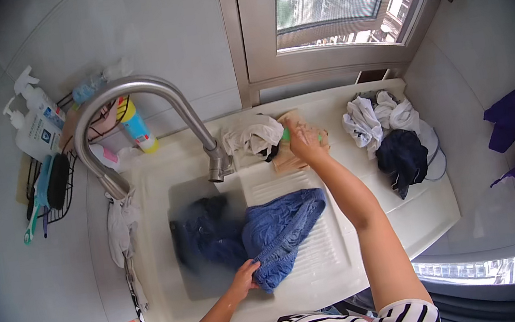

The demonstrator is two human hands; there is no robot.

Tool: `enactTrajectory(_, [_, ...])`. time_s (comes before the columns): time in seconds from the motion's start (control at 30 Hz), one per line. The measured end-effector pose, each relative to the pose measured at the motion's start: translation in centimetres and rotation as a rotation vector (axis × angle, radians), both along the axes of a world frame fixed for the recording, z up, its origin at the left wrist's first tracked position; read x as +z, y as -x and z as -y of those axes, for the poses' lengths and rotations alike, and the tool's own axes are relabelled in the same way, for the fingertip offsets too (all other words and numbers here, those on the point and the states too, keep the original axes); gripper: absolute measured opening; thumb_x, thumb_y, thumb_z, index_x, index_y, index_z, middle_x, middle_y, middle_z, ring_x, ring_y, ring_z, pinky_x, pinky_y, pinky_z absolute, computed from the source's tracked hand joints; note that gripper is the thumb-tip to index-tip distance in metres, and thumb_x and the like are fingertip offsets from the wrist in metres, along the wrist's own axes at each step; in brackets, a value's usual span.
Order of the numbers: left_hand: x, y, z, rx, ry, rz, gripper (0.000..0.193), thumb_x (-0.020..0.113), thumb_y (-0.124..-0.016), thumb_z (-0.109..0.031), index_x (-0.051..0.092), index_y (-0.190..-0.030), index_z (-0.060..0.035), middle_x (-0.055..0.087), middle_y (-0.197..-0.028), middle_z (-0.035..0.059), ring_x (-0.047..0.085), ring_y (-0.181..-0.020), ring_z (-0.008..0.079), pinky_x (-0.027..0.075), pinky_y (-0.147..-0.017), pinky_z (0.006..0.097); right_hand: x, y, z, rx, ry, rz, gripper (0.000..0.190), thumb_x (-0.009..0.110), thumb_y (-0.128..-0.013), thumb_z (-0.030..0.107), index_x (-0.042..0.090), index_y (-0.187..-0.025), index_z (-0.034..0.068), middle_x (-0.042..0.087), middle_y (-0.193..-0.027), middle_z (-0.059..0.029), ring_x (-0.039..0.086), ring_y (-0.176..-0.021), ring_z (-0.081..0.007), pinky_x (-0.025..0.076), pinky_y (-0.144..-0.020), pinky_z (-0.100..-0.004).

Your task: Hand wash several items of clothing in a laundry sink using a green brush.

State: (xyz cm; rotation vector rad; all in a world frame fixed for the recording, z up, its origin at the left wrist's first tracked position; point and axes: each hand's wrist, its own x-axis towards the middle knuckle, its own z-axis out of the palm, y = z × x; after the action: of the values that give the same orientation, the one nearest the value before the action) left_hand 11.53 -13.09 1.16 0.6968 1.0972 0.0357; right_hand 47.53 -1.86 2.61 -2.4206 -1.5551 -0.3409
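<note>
Blue denim garment (277, 232) with an elastic waistband lies over the ribbed washboard (321, 246) of the laundry sink, one end trailing into the cloudy water (205, 282). My left hand (246, 278) grips its lower left edge. Darker clothing (214, 236) is partly submerged in the basin. At the back ledge, my right hand (304, 142) rests on or reaches over a beige cloth (284, 159). Bits of something green show beside its fingers; whether it is grasped cannot be told. A whitish bundled cloth (256, 134) sits just left of that hand.
A curved metal faucet (180, 105) arches over the basin. White garments (363, 121) and a dark cloth (402, 158) lie on the right ledge. Wire racks at left hold a pump bottle (36, 135) and a black brush (58, 181). A blue and yellow bottle (138, 128) stands behind the faucet.
</note>
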Motion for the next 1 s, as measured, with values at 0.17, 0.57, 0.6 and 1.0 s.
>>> enactTrajectory(0.17, [-2.0, 0.7, 1.9, -0.098, -0.226, 0.170, 0.040, 0.064, -0.075, -0.021, 0.047, -0.106, -0.0018, 0.055, -0.094, 0.0044, 0.053, -0.081, 0.0117, 0.045, -0.072, 0.0269, 0.5, 12.3, 9.7, 0.279, 0.083, 0.139, 0.038, 0.049, -0.067, 0.009, 0.049, -0.105, 0.006, 0.048, -0.091, -0.0181, 0.048, -0.087, -0.0320, 0.038, -0.076, -0.0441])
enactTrajectory(0.57, [1.2, -1.2, 3.6, -0.755, -1.284, 0.038, 0.029, 0.060, -0.070, -0.016, 0.052, -0.093, 0.0004, 0.058, -0.083, 0.0122, 0.056, -0.078, 0.0292, 0.044, -0.073, 0.0342, 1.3, 6.8, 9.0, -0.059, -0.177, -0.325, 0.031, 0.051, -0.073, 0.012, 0.048, -0.104, 0.013, 0.048, -0.091, -0.0164, 0.053, -0.078, -0.0341, 0.044, -0.060, -0.0421])
enactTrajectory(0.6, [1.6, -2.5, 4.6, -0.801, -1.258, 0.153, 0.028, 0.059, -0.069, -0.016, 0.052, -0.091, -0.0004, 0.056, -0.081, 0.0138, 0.054, -0.077, 0.0323, 0.043, -0.072, 0.0366, 2.5, 5.9, 7.7, -0.053, -0.186, -0.276, 0.031, 0.052, -0.074, 0.013, 0.046, -0.105, 0.013, 0.048, -0.094, -0.0179, 0.054, -0.078, -0.0357, 0.046, -0.059, -0.0426])
enactTrajectory(1.0, [-0.2, -10.3, -4.4, -0.461, -1.719, 0.017, 0.019, 0.054, -0.065, -0.008, 0.055, -0.084, -0.0055, 0.049, -0.094, 0.0126, 0.046, -0.086, 0.0304, 0.038, -0.073, 0.0389, 0.2, 11.0, 12.6, 0.105, -0.036, -0.225, 0.028, 0.059, -0.068, 0.024, 0.054, -0.086, 0.003, 0.047, -0.097, -0.0171, 0.043, -0.092, -0.0330, 0.034, -0.079, -0.0438])
